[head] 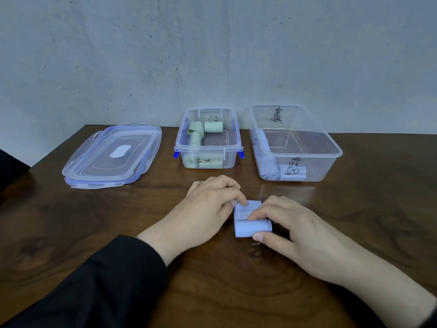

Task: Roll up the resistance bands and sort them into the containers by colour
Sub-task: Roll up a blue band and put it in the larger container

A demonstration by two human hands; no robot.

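Observation:
A pale blue resistance band [250, 227] lies mostly rolled on the wooden table in front of me. My left hand [205, 204] pinches its far end with curled fingers. My right hand [300, 230] holds the roll from the right, index finger on top and thumb at its near edge. Behind them stands a small clear container [233, 147] holding several rolled green bands [212, 127]. To its right is a larger clear container [331, 147] with rolled pale blue bands [272, 174] along its left side. Both containers carry handwritten labels.
Two clear lids with blue rims [111, 157] lie stacked at the back left of the table. A grey wall rises right behind the containers. A dark object [9, 169] shows at the left edge.

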